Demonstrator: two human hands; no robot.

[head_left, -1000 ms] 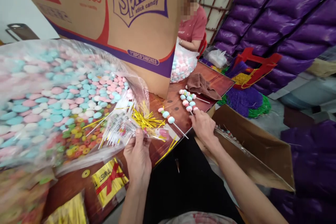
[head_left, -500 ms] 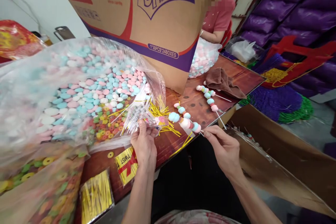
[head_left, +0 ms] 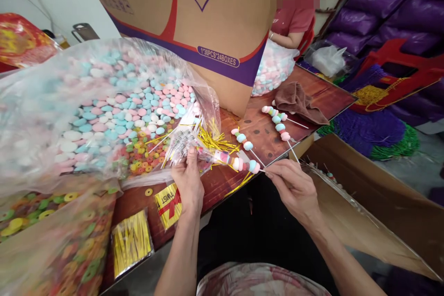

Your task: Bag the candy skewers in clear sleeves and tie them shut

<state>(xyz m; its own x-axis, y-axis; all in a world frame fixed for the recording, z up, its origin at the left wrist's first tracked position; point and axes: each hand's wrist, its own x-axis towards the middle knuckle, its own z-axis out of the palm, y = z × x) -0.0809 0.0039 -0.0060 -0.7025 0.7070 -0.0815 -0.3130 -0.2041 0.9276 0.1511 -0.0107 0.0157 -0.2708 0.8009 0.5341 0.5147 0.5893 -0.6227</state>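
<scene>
Big candy bag point(head_left: 86, 101): a clear bag on the left of the counter point(head_left: 322, 97), full of pink, blue and white sweets.
Gold ties point(head_left: 131, 243): a flat pack near the front edge of the counter.
Left hand point(head_left: 189, 180): fingers pinched shut on a small clear wrapper point(head_left: 183, 143), just in front of the big bag.
Candy stick point(head_left: 243, 164): it lies level between both hands, its far end going into the wrapper.
Right hand point(head_left: 294, 187): fingertips closed on the bare end of the candy stick.
Other sticks point(head_left: 277, 122): they lie on the counter, further back.
Brown cloth point(head_left: 298, 101): crumpled beside them.
Person in red point(head_left: 291, 23): sitting behind the tall box point(head_left: 194, 18).
</scene>
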